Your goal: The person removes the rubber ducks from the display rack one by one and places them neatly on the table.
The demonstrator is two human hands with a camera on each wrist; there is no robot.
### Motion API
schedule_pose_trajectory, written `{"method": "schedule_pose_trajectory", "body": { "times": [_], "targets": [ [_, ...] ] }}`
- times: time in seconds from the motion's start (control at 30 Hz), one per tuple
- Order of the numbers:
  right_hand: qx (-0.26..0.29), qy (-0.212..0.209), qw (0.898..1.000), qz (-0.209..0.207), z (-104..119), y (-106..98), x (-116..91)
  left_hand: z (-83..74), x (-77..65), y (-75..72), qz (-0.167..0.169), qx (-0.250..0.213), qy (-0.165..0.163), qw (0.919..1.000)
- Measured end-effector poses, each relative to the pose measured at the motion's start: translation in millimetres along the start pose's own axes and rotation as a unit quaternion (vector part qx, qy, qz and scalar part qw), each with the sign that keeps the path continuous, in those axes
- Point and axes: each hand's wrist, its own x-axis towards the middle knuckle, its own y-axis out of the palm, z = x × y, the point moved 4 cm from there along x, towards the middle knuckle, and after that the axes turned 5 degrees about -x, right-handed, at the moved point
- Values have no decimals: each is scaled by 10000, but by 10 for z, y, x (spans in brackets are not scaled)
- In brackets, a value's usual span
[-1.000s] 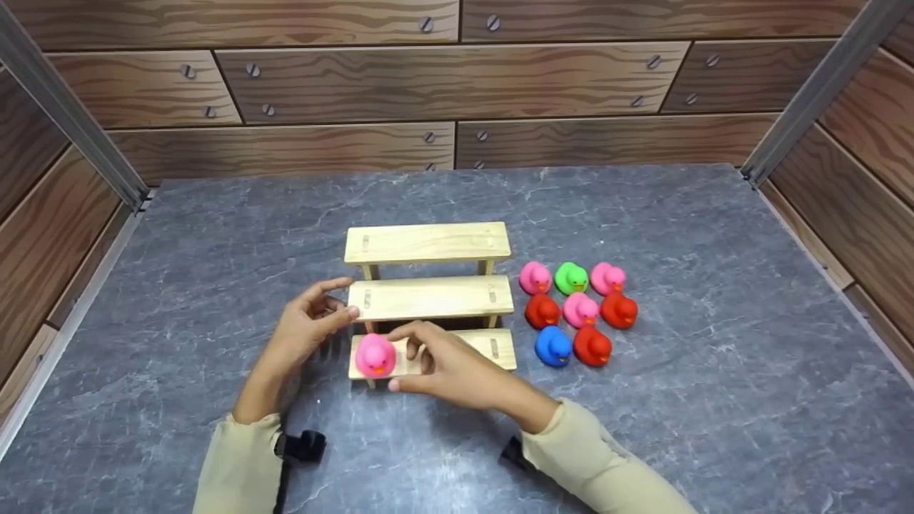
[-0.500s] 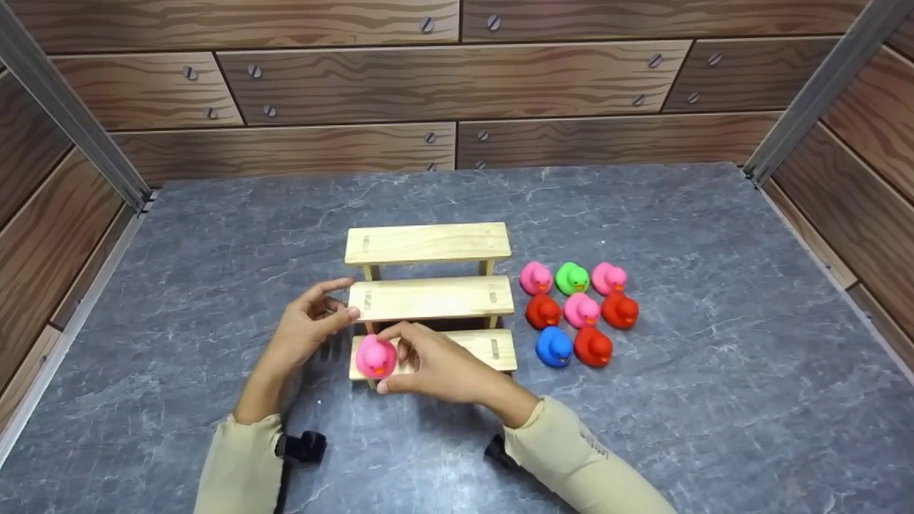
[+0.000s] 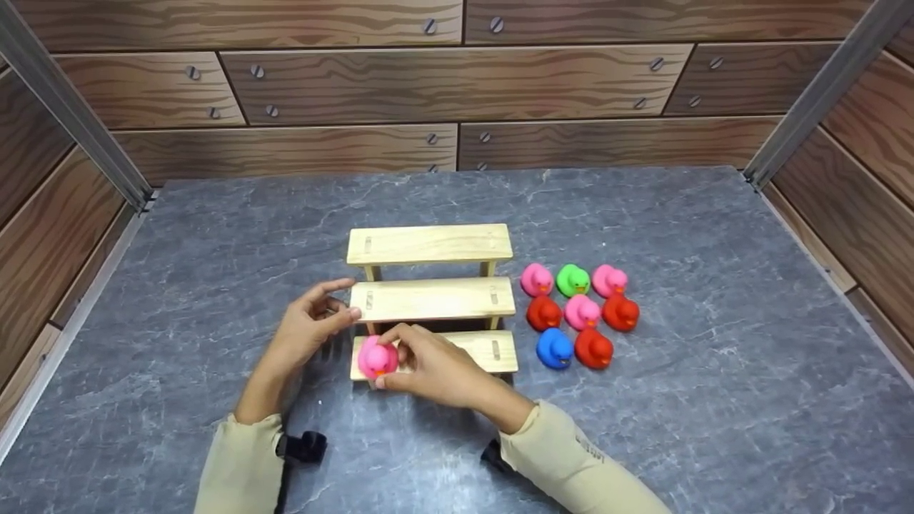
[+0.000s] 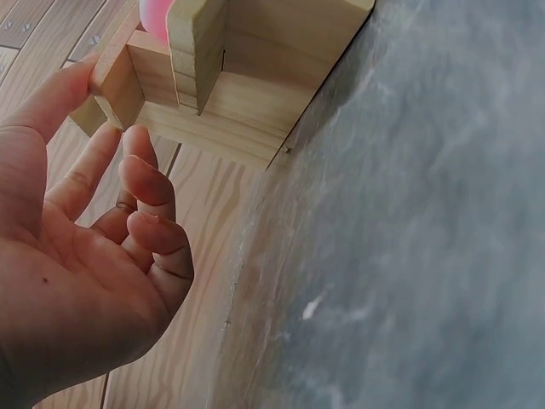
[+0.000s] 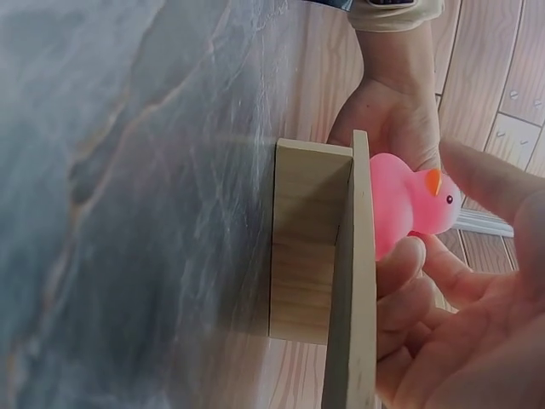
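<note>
A pink rubber duck (image 3: 375, 357) stands at the left end of the lowest step of a wooden three-step stand (image 3: 432, 298). My right hand (image 3: 443, 368) holds the duck between thumb and fingers, the thumb at its front. In the right wrist view the duck (image 5: 396, 204) sits against the board, its orange beak facing the thumb. With thumb and index finger, my left hand (image 3: 307, 325) grips the left end of the middle step. The left wrist view shows this hand (image 4: 94, 281) with its other fingers loosely curled, off the wood.
To the right of the stand, several rubber ducks sit grouped on the grey marbled table (image 3: 714, 400): pink, red, one green duck (image 3: 573, 280) and one blue duck (image 3: 555, 348). Wood-patterned walls (image 3: 457, 82) enclose the table at the back and sides.
My right hand has moved slightly left and closed in around the pink duck, which has turned a little to face right. The left hand keeps its grip on the middle step.
</note>
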Motion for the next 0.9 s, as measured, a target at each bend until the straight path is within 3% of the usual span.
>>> {"method": "schedule_pose_trajectory", "body": {
  "times": [0.23,0.5,0.9],
  "targets": [
    [-109,129,9997,-194,9,22,-4,-18,-8,0,37,38,30,10000],
    [-81,-60,9997,-205,23,-1,-33,-6,-11,1,53,-74,67,9999],
    [53,-124,9999,-19,-10,-340,-288,-27,-11,0,55,57,51,10000]
  ]
}}
